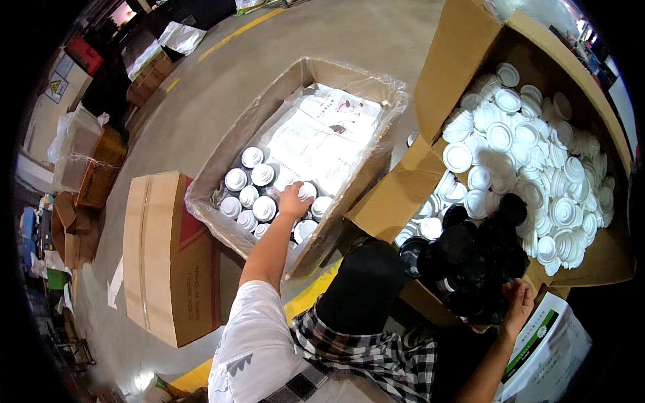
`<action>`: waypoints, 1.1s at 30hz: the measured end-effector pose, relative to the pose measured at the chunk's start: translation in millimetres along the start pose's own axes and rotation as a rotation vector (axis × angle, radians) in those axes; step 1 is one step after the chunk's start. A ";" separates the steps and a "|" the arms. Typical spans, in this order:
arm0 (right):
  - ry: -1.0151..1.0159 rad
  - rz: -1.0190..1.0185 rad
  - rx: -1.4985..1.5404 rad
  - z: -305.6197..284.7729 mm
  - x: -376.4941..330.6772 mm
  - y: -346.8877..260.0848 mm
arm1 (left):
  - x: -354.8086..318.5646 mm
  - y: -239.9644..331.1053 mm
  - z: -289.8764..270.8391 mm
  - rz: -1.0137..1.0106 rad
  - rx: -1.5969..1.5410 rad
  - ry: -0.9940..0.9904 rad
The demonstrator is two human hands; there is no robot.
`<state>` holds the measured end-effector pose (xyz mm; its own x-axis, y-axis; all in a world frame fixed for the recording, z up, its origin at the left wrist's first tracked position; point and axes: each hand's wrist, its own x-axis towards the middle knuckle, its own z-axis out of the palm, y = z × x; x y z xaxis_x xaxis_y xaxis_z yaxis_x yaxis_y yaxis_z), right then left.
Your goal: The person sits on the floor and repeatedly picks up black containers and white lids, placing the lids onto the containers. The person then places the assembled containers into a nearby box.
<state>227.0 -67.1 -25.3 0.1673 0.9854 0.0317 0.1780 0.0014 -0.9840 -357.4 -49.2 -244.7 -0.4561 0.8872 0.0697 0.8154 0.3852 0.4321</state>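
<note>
- Plaid cloth (376, 359) nearest cam, w/ white sleeve (259, 336) on L side.
- L hand (294, 201) reaches into plastic-lined ctn (363, 176), fingers on white top of a jar (307, 191); can't tell if gripped or just touched.
- Other white-topped jars (248, 196) stand close together around it, at near end of same ctn.
- Printed paper sheet (322, 127) covers far part of ctn floor.
- R hand (517, 303), fingers bent, is at R edge of black jars (463, 255); can't tell if it holds one.
- Black jars heaped just below white lids (564, 201), which lie in a loose pile in big open ctn (457, 60), upper R.
- White sheet w/ green strip (547, 349) lies beside R forearm.
- Taped ctn (158, 262) on floor, L of lined ctn.
- Yellow floor line (309, 295) runs btwn lined ctn & plaid cloth.
</note>
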 end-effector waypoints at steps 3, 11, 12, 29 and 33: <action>-0.011 0.001 -0.043 0.1 2.8 3.6 | 14.9 -7.4 -2.2 -0.116 -0.230 -0.040; 0.000 0.061 -0.004 -9.9 1.2 16.4 | 44.9 -54.7 -19.4 -0.377 -0.031 -0.064; 0.017 0.066 -0.039 -7.9 1.7 16.0 | 46.2 -58.0 -17.8 -0.387 -0.050 -0.068; 0.109 -0.067 0.106 9.2 10.2 -14.3 | -76.7 365.2 -70.9 0.977 -0.450 -0.531; 0.279 -0.026 0.127 -35.9 47.1 -16.6 | -98.5 391.4 -43.4 0.851 -0.107 -0.588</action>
<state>266.8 -26.9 -1.2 0.4274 0.8998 0.0872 0.0664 0.0650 -0.9957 -8.9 3.1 -43.5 0.5248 0.8499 -0.0474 0.7370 -0.4258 0.5250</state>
